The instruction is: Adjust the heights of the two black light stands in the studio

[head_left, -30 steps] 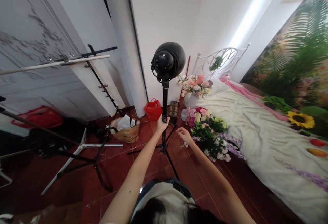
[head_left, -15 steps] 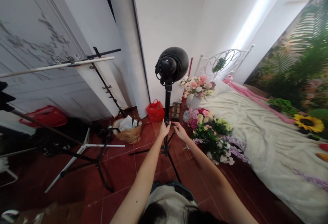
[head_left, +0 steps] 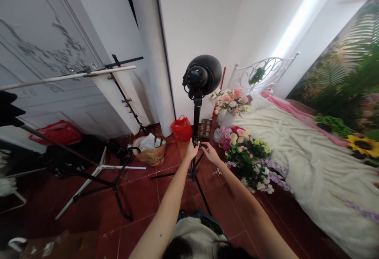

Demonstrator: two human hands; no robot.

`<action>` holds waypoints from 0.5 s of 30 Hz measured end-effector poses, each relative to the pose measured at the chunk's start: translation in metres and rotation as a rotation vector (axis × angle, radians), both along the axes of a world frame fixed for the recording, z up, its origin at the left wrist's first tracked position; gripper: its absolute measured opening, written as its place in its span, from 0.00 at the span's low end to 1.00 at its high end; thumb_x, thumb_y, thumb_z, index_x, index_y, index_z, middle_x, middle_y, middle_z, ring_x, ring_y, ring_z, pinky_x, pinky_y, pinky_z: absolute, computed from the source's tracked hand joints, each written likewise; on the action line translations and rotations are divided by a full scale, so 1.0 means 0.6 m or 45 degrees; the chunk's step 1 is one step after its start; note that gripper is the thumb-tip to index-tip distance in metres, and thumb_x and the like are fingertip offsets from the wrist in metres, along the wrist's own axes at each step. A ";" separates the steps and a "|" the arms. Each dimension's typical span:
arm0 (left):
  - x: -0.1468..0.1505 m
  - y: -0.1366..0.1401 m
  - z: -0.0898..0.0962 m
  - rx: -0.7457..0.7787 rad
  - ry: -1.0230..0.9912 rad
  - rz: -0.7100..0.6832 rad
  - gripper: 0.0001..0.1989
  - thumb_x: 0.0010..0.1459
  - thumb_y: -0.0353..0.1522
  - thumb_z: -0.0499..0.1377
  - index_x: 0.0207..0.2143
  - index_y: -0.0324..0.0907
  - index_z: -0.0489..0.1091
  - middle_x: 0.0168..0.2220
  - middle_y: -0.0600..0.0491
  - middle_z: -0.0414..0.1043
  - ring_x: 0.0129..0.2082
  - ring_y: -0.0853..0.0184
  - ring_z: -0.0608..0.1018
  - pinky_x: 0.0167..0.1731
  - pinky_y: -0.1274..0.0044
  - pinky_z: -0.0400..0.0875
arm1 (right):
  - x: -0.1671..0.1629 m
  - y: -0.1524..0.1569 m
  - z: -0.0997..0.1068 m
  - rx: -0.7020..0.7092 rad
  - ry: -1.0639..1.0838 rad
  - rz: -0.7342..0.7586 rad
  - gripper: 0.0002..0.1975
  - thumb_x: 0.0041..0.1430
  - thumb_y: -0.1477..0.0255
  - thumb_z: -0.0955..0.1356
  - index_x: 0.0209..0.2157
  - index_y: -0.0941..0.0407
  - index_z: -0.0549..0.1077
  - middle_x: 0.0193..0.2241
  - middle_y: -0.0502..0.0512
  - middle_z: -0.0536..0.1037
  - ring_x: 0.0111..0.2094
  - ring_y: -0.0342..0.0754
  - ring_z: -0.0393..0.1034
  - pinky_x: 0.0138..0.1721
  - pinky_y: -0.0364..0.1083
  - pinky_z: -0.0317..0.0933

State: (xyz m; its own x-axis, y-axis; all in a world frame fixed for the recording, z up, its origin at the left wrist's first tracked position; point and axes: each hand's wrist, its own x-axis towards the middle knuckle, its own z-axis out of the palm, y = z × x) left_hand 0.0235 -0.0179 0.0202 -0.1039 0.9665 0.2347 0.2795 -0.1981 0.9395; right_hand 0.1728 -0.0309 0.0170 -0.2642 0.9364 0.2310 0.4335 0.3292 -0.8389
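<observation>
A black studio light (head_left: 204, 75) with a round reflector sits on top of a black light stand (head_left: 197, 119), whose legs spread over the tiled floor. My left hand (head_left: 192, 150) is wrapped around the stand's pole at a collar partway up. Just to the right, my right hand (head_left: 209, 151) has its fingers closed at the side of that collar, on what looks like a small dark knob. The fingers hide most of the knob. Both my arms reach straight forward from below.
Flower bunches (head_left: 237, 138) and a bed with a cream blanket (head_left: 266, 121) lie to the right. Behind the stand are a red bag (head_left: 181, 128) and a small wooden barrel (head_left: 205, 130). A woven basket (head_left: 152, 155) and other stands' legs (head_left: 114, 188) occupy the left floor.
The whole view has shifted slightly, so the scene sits a little further right. Both hands keep their places at the stand's collar, and the light stays at the same height.
</observation>
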 end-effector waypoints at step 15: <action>-0.005 0.003 -0.005 -0.011 0.039 -0.017 0.16 0.57 0.41 0.52 0.44 0.42 0.61 0.38 0.48 0.72 0.37 0.66 0.75 0.40 0.73 0.68 | -0.033 0.040 -0.015 -0.435 0.599 -0.369 0.29 0.46 0.57 0.69 0.46 0.55 0.59 0.18 0.42 0.65 0.19 0.40 0.61 0.21 0.38 0.55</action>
State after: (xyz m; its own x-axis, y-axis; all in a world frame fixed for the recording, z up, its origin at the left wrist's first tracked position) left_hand 0.0202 -0.0160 0.0171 -0.0836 0.9698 0.2289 0.3059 -0.1937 0.9322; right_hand 0.1527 -0.0070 0.0080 0.0670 0.9958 -0.0631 0.0252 -0.0649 -0.9976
